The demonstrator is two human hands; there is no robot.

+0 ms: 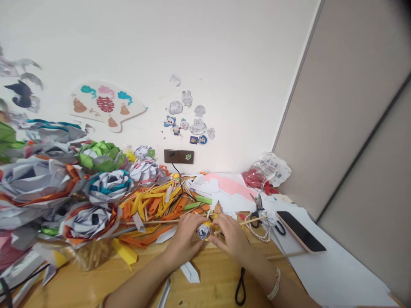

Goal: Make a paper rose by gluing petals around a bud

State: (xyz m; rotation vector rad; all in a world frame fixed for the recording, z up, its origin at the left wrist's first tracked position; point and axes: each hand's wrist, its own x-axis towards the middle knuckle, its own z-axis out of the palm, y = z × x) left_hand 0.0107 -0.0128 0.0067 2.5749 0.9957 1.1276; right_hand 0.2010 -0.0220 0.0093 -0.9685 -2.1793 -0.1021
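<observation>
My left hand (184,239) and my right hand (231,237) meet over the wooden table (212,278), and together they pinch a small paper flower (204,230) of white printed paper with yellow edging. A thin wooden stick (253,220) runs rightward from behind my right hand. Folded paper strips (154,203) in orange, yellow and green lie heaped just beyond my fingers. A bracelet sits on my right wrist.
Large finished paper flowers (93,220) crowd the left side. Black-handled scissors (258,209), a bead string, a phone (300,231) on white sheets and a plastic bag (268,171) lie to the right. A wall socket (179,156) and stickers are behind.
</observation>
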